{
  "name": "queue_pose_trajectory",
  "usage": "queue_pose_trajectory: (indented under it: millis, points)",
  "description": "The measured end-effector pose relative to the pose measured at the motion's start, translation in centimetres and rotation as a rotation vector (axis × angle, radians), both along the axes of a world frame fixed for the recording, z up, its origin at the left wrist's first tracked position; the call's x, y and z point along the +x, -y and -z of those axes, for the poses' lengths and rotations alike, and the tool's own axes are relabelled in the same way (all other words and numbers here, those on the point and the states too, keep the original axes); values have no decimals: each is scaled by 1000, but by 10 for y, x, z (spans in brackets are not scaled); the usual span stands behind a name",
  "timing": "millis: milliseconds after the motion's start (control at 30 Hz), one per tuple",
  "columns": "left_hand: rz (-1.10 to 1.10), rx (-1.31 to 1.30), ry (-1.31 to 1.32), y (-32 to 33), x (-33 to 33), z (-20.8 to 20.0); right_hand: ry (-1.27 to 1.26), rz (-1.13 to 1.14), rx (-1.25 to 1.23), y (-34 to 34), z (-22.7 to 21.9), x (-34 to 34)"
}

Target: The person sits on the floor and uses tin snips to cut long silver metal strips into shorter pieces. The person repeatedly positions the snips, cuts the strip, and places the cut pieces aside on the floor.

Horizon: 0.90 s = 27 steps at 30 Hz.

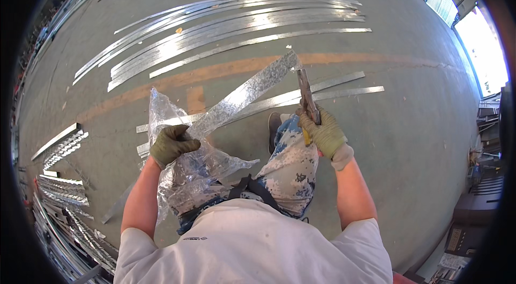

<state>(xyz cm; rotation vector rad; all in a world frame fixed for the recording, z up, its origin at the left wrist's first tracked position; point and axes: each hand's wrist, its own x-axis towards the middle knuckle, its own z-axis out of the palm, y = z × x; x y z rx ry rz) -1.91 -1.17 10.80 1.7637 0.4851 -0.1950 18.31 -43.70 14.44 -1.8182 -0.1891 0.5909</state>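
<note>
My left hand (173, 147), in a green work glove, is closed on the lower end of a galvanized metal strip (250, 87). The strip slants away to the upper right, and its far end looks bent or notched. Crumpled clear plastic film (185, 176) lies under that hand and across my thigh. My right hand (324, 132), gloved too, grips what look like tin snips (307, 93), dark and worn with some yellow at the handle. Their tip points away from me, just beside the strip's far end; whether they touch it I cannot tell.
Two more strips (333, 94) lie on the floor before my knees. Farther off, several long shiny strips (215, 31) lie side by side beyond an orange floor line (349, 58). Perforated metal pieces (62, 192) pile up at left. Dark equipment (473, 214) stands at right.
</note>
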Motion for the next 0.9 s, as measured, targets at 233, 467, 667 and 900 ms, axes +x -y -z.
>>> queue_pose_trajectory:
  millis: [233,467,667,900]
  points:
    - [8,-38,19,-2,-2,4,79,11,-117,-7,-22,9]
    - [4,-35,33,0,-2,3,124,-4,-211,-6,-34,11]
    - [-8,-53,34,-2,-4,10,158,-41,-275,-3,-38,12]
    - [-12,-55,30,5,-1,4,570,-33,-570,4,-18,23]
